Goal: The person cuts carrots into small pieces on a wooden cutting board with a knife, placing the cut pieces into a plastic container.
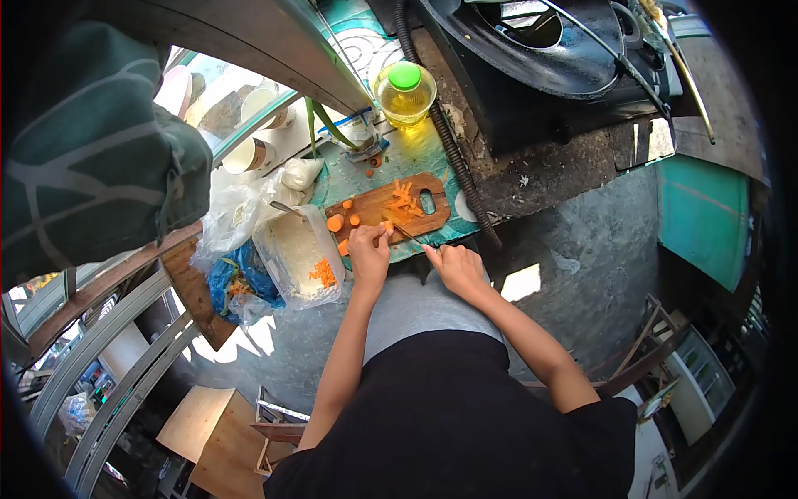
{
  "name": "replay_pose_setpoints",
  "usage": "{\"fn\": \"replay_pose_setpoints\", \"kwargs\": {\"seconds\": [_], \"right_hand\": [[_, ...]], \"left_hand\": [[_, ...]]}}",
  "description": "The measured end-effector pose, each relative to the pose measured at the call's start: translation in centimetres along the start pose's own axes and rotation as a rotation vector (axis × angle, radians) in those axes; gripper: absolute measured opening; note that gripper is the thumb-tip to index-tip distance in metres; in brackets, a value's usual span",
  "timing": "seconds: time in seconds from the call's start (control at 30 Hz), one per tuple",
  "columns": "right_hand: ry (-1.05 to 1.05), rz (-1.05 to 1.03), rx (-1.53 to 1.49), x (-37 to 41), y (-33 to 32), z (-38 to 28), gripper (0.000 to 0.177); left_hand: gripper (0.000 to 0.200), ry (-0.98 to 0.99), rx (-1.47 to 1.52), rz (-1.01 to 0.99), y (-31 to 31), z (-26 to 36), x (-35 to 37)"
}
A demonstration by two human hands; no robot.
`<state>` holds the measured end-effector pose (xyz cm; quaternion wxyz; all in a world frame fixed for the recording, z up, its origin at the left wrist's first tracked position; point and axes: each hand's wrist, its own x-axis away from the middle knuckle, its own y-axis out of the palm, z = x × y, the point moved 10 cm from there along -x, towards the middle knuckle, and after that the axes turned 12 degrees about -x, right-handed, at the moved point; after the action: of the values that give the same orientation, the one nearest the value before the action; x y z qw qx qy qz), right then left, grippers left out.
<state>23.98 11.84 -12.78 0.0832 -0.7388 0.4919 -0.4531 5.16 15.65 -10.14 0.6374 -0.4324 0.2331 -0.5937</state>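
Observation:
On the wooden cutting board [378, 200], near its lower edge, my left hand [367, 254] pinches a piece of carrot [388, 225]. My right hand [459, 268] is closed around the handle of a knife [407, 236], whose blade points at that carrot piece. Cut carrot sticks [402, 200] lie in a pile near the board's handle hole. Several thicker carrot chunks [335, 223] rest on its left part. Left of my left hand stands a clear plastic container [287, 241] of white food, with diced carrot [322, 272] in one corner and a spoon [287, 209] at the far end.
A jar of yellow oil [406, 104] with a green lid stands behind the board. To the right are a ribbed hose [453, 145] and a black stove [532, 83]. A blue plastic bag [241, 283] with peelings sits at left. Hanging cloth [100, 150] fills the upper left.

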Motion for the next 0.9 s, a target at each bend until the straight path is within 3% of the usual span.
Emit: {"fn": "replay_pose_setpoints", "kwargs": {"seconds": [0.13,0.2,0.23,0.3,0.33,0.4,0.43,0.5,0.67,0.9], "right_hand": [[-0.052,0.062,-0.090,-0.7,1.2,1.8,0.062],[0.236,-0.174,-0.528,-1.3,4.0,4.5,0.069],[0.233,-0.171,-0.528,-1.6,3.7,5.0,0.069],[0.610,-0.554,-0.872,1.2,5.9,4.8,0.072],[0.609,-0.552,-0.872,1.3,6.1,4.8,0.072],[0.348,-0.257,-0.632,-0.2,3.3,4.2,0.072],[0.349,-0.256,-0.631,0.1,3.4,4.2,0.072],[0.216,-0.069,-0.335,0.3,-0.5,2.3,0.065],[0.029,-0.024,-0.140,1.5,-2.7,-0.5,0.059],[-0.105,0.044,0.055,1.2,-4.2,-2.2,0.059]], "left_hand": [[0.012,0.024,-0.021,-0.002,-0.1,0.0,-0.2],[0.013,0.040,-0.019,-0.002,-0.3,0.1,-0.3],[0.014,0.052,-0.019,-0.004,-0.5,0.1,-0.3],[0.016,0.079,-0.012,-0.015,-0.7,0.1,-0.4],[0.018,0.102,-0.006,-0.029,-0.7,0.2,-0.5],[0.020,0.106,-0.012,-0.026,-0.5,-0.2,-0.5],[0.022,0.110,-0.019,-0.024,-0.4,-0.4,-0.5],[0.022,0.040,-0.006,-0.032,-0.5,-0.5,-0.3],[0.017,-0.050,0.043,-0.082,-0.1,-1.3,0.0],[0.011,0.127,-0.046,-0.041,-0.9,1.3,-0.3]]}}
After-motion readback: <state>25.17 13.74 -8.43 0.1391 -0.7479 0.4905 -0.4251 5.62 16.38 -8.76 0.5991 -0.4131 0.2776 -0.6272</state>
